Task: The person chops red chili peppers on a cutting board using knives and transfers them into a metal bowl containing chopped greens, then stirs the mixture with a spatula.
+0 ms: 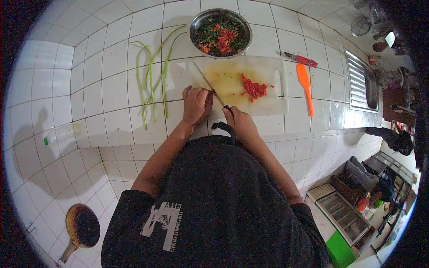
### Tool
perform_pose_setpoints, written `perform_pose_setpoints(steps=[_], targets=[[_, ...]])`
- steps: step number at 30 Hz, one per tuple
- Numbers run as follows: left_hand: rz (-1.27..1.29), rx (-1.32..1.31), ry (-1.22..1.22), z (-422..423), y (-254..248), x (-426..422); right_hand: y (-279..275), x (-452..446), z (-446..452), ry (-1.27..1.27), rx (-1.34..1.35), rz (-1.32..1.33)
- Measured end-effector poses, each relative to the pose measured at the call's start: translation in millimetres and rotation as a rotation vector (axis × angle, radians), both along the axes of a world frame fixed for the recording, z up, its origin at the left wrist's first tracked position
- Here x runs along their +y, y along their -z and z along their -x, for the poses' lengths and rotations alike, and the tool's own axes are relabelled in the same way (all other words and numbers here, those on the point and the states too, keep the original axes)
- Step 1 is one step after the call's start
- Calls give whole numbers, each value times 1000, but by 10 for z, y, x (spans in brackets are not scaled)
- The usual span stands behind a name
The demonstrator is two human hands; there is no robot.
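A knife [208, 82] with a dark handle is in my right hand [239, 121], its blade slanting up and left over the white cutting board [272, 106]. My left hand [196, 103] is closed at the board's left part, fingertips beside the blade; a small bit of red shows there, and what the fingers hold is mostly hidden. Chopped red pieces [254, 88] form a small pile on the board's right half. Behind the board stands a metal bowl [193, 42] with chopped greens and red pieces in it.
Long green stalks [153, 73] lie left of the board. A red-handled cutter [304, 60] and an orange spatula [304, 82] lie to its right. Farther right is a metal sink [371, 89]. A pan [86, 227] hangs at the lower left.
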State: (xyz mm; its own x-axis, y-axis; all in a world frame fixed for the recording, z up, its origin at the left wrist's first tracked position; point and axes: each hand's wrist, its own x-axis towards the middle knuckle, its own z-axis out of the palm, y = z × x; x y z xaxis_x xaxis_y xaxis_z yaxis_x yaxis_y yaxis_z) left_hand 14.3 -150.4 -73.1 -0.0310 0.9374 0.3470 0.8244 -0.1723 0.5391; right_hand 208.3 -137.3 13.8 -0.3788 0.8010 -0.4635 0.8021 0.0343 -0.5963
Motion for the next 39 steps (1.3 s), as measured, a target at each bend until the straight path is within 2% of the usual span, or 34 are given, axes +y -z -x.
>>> perform_pose_setpoints(steps=[6,11,14,22,25,27,29,32,34,37,39], targets=[[5,8,-1,3,-21,-5,-50,4,6,-86,-32,-81],[13,17,-1,-9,-48,-15,46,-23,0,-56,-61,-104],[-129,30,-13,-12,-46,-27,59,-26,4,-58,-63,-117],[-20,13,35,15,-23,-66,-81,-5,25,-79,-72,-39],[39,75,61,34,-36,-96,-31,-29,48,-214,-71,-130],[51,73,66,40,33,-109,178,6,75,-84,-114,-49],[56,79,63,50,127,-86,248,38,99,-75,-135,-41],[-8,54,40,52,138,-91,158,56,103,-56,-136,-25],[63,12,23,32,99,-102,143,58,51,-47,-122,-26],[-3,4,11,7,91,-70,164,80,-27,34,-201,-83],[-26,-2,-2,4,74,-84,110,70,-75,71,-114,-82]])
